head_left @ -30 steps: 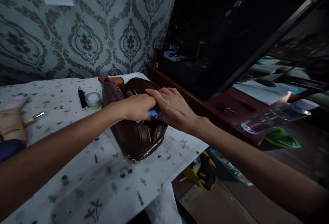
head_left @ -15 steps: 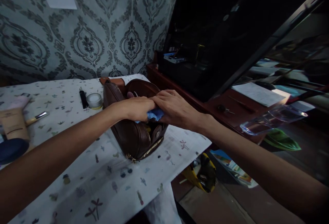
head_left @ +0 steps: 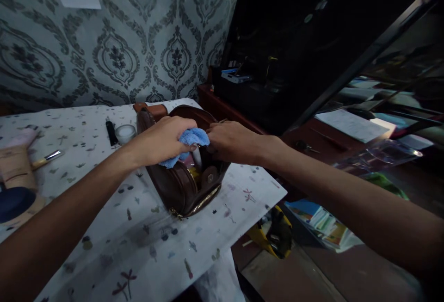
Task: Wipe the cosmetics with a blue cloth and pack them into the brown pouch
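A dark brown leather bag [head_left: 169, 188] with gold zips stands unzipped on the patterned tablecloth. Over its opening, my left hand [head_left: 161, 140] is closed around a blue cloth [head_left: 194, 136], part of which hangs below the fingers. My right hand [head_left: 237, 142] has its fingers curled at the bag's right rim and seems to grip it; its fingertips are partly hidden. Between the hands, a few items show inside the bag, one pinkish and one yellow, too dim to name.
On the left of the tablecloth [head_left: 114, 246] lie a beige tube [head_left: 15, 168], a dark blue round item [head_left: 15, 204] and a brush [head_left: 47, 158]. Behind the bag are a small jar [head_left: 125, 133] and a black tube [head_left: 111, 132]. A television [head_left: 277, 52] stands at the right.
My left hand has moved left and up with the blue cloth, apart from my right hand. More of the cloth and the bag's inside now show.
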A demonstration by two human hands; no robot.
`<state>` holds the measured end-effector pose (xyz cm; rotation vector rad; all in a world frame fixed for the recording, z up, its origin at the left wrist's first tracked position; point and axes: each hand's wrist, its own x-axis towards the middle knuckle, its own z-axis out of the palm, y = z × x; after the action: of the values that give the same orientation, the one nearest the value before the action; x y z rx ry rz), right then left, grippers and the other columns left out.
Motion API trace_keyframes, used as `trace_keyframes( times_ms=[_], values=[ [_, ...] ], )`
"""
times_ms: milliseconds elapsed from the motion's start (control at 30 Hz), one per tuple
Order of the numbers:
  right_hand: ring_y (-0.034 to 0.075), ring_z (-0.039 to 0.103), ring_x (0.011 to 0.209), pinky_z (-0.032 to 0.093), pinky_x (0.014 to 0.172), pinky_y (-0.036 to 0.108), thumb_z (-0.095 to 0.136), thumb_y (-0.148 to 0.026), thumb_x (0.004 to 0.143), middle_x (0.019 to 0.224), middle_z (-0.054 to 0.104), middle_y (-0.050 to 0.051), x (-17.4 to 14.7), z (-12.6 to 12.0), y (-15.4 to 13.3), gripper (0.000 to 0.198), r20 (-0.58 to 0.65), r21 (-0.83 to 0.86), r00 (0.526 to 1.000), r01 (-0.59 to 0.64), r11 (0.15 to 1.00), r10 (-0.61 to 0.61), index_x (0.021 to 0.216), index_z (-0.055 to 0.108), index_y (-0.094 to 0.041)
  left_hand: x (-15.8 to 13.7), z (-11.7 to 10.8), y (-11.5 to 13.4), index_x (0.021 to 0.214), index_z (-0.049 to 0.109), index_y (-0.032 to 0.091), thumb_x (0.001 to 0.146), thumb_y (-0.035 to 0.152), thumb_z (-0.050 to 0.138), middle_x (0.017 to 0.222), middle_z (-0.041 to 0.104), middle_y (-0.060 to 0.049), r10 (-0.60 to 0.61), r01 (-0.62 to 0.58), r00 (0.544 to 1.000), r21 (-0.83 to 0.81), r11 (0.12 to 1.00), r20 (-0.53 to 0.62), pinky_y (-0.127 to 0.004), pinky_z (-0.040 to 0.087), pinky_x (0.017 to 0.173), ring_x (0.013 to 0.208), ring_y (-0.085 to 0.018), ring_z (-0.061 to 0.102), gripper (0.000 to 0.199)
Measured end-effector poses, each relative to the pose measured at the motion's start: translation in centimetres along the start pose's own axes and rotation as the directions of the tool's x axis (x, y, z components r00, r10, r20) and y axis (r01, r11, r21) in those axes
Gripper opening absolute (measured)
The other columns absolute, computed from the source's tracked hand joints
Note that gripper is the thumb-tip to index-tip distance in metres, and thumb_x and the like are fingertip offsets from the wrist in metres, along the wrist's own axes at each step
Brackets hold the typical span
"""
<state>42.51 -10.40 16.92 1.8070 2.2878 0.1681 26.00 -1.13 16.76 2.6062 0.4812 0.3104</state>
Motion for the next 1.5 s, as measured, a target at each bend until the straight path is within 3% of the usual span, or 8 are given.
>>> trace_keyframes(
  times_ms=[267,667,967,1100,1200,1367,1500],
  values=[
    [0.022,0.066,0.081,0.039,0.067,0.030,0.069,-0.014,0.080,0.086,0.072,0.006,0.0,-0.1,1.0,0.010,-0.008,0.084,0.998,0.061,0.995,-0.061,0.088,0.071,-0.020,0.2,0.7,0.1,0.066,0.053,0.018,0.078,0.016,0.058,0.061,0.055,0.004,0.004,-0.003,0.998,0.015,1.000,-0.061,-0.024,0.030,0.055,0.059,-0.012,0.050,0.013],
    [0.021,0.064,0.090,0.041,0.075,0.030,0.066,-0.015,0.087,0.093,0.071,0.006,-0.2,0.6,1.4,0.010,-0.049,0.099,0.990,0.137,0.986,-0.133,0.095,0.067,-0.019,0.9,1.5,-0.3,0.066,0.055,0.019,0.076,0.012,0.053,0.060,0.058,0.003,0.110,-0.110,0.994,-0.055,0.992,0.002,-0.023,0.035,0.054,0.058,-0.013,0.055,0.013],
    [0.021,0.060,0.096,0.037,0.083,0.033,0.059,-0.019,0.092,0.100,0.069,0.008,-0.3,1.0,1.5,0.008,-0.056,0.081,0.993,0.106,0.991,-0.101,0.092,0.067,-0.017,1.2,1.6,-0.1,0.065,0.057,0.018,0.077,0.010,0.054,0.058,0.058,0.002,0.142,-0.142,0.990,0.002,0.990,0.002,-0.023,0.034,0.052,0.056,-0.012,0.055,0.015],
    [0.024,0.056,0.098,0.034,0.086,0.037,0.060,-0.021,0.091,0.100,0.068,0.012,-1.0,1.0,-0.2,0.011,-0.184,-0.008,0.983,0.011,1.000,-0.013,0.085,0.067,-0.014,0.9,1.5,0.0,0.066,0.055,0.018,0.076,0.010,0.057,0.060,0.057,0.003,0.085,-0.084,0.996,0.027,0.996,-0.021,-0.024,0.031,0.051,0.057,-0.012,0.053,0.013],
    [0.023,0.054,0.090,0.034,0.078,0.035,0.055,-0.014,0.092,0.089,0.068,0.011,-2.0,1.6,-1.9,0.016,-0.275,-0.060,0.961,-0.028,0.998,0.010,0.081,0.066,-0.014,0.5,1.2,0.3,0.066,0.055,0.018,0.072,0.005,0.059,0.060,0.055,0.003,0.015,-0.013,1.000,0.078,0.997,-0.021,-0.025,0.030,0.053,0.057,-0.012,0.051,0.014],
    [0.014,0.050,0.063,0.027,0.057,0.029,0.049,-0.004,0.088,0.076,0.066,0.006,-2.6,1.5,-2.6,0.020,0.005,0.110,0.999,0.053,0.993,-0.054,0.086,0.066,-0.014,0.5,1.1,0.4,0.066,0.056,0.017,0.072,0.003,0.057,0.063,0.057,0.002,0.010,-0.008,1.000,0.085,0.996,-0.019,-0.026,0.029,0.053,0.057,-0.012,0.050,0.016],
    [0.012,0.051,0.061,0.033,0.058,0.025,0.047,-0.006,0.089,0.076,0.067,0.004,-1.3,0.4,-1.5,0.021,0.184,0.338,0.957,0.155,0.928,-0.226,0.091,0.066,-0.013,0.7,1.3,0.3,0.066,0.057,0.016,0.075,0.003,0.057,0.063,0.058,0.002,0.015,-0.012,0.999,0.077,0.997,-0.039,-0.025,0.030,0.054,0.058,-0.012,0.052,0.015]
  ],
)
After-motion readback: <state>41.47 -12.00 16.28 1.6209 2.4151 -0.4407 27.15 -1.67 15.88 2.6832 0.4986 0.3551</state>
